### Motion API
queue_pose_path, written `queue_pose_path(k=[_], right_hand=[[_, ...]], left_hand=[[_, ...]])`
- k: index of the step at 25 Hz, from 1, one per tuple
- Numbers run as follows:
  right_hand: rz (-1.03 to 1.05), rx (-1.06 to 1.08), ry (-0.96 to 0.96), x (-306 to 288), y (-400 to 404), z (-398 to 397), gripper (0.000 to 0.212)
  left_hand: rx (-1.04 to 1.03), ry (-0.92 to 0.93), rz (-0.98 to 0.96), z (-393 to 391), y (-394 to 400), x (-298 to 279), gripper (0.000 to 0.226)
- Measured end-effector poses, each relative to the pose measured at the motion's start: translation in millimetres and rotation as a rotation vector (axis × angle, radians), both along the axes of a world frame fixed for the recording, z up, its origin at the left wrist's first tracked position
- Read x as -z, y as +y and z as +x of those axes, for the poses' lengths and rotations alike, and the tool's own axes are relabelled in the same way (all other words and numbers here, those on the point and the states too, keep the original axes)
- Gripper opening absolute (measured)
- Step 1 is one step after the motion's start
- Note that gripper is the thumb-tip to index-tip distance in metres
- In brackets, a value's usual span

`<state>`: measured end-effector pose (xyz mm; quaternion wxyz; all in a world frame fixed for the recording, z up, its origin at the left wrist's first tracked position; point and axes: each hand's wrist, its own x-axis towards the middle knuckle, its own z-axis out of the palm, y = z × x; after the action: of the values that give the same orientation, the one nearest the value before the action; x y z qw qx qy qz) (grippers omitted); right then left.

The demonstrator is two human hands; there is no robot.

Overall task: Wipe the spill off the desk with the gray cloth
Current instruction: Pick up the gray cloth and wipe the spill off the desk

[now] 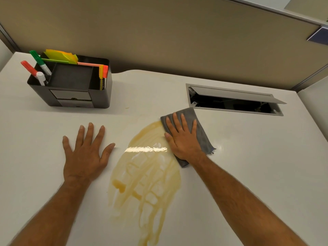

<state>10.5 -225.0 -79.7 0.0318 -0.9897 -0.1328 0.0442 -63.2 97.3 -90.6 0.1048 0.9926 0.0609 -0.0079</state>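
A yellow-brown spill (145, 176) spreads in streaks over the middle of the white desk (257, 166), running down toward the near edge. The folded gray cloth (200, 132) lies flat at the spill's upper right edge. My right hand (182, 139) presses palm-down on the cloth with fingers spread, and the cloth shows beyond the fingers and to the right. My left hand (85, 153) rests flat on bare desk to the left of the spill, fingers apart, holding nothing.
A black desk organizer (74, 91) with markers, highlighters and sticky notes stands at the back left. An open cable hatch (234, 102) with a raised grey lid sits in the desk just behind the cloth. A beige partition wall (159, 32) closes off the back.
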Motion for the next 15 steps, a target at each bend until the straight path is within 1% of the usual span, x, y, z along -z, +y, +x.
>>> queue_pose_path(k=[4, 7, 10, 15], right_hand=[[0.0, -0.013, -0.022, 2, -2, -47, 0.073], [0.003, 0.026, -0.034, 4, -2, -74, 0.071], [0.012, 0.088, -0.055, 6, 3, -103, 0.068], [0.025, 0.264, -0.112, 14, 21, -143, 0.064]], left_hand=[[0.001, -0.001, -0.013, 0, 0, 0, 0.079], [0.003, 0.003, -0.009, 0, 0, -1, 0.08], [0.009, 0.0, -0.009, 0, 0, -2, 0.082], [0.006, 0.001, 0.006, 1, -1, -1, 0.083]])
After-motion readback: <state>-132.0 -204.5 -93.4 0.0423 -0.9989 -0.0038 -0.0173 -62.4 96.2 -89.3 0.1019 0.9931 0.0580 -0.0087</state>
